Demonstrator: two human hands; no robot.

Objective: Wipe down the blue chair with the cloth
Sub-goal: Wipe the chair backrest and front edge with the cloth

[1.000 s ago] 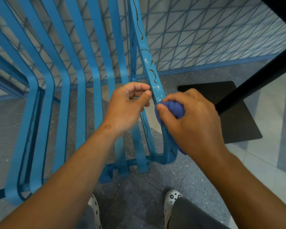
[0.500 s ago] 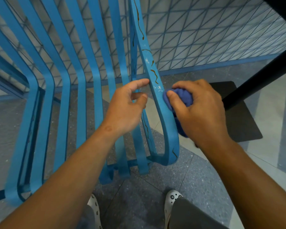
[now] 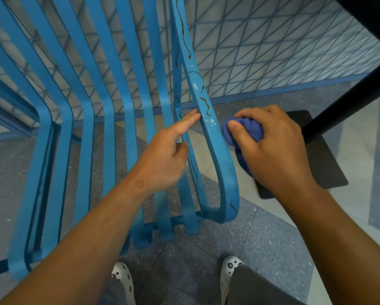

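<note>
At the right edge of the blue chair (image 3: 110, 111), I see my right hand (image 3: 270, 148) curled around a bunched dark-blue cloth (image 3: 243, 133), thumb pressed across its front. The cloth sits just beside the outer face of the rightmost slat (image 3: 215, 142), at the stretch where that slat curves down toward the seat's front edge; whether cloth and slat actually touch I cannot tell. On the inner side of the same slat, my left hand (image 3: 165, 155) is relaxed and grips nothing: the index finger lies extended with its tip against the slat's inner edge, the thumb is raised beside it, and the other fingers are hidden behind the hand.

The rightmost slat bears thin brown squiggly streaks (image 3: 204, 102) along its upper length, pale whitish specks (image 3: 210, 121) just above the cloth's level, and one more dark streak near the bend at its lower end. The chair consists of parallel blue slats running from the backrest down into the seat.

On the speckled grey floor (image 3: 206, 256) beneath the chair's front edge, two white perforated shoes (image 3: 229, 269) show. To the right, a dark square base plate (image 3: 329, 164) carries a slanting black post (image 3: 347, 100). Behind the chair stands a wall (image 3: 261, 51) of pale tiles crossed by diagonal lines.
</note>
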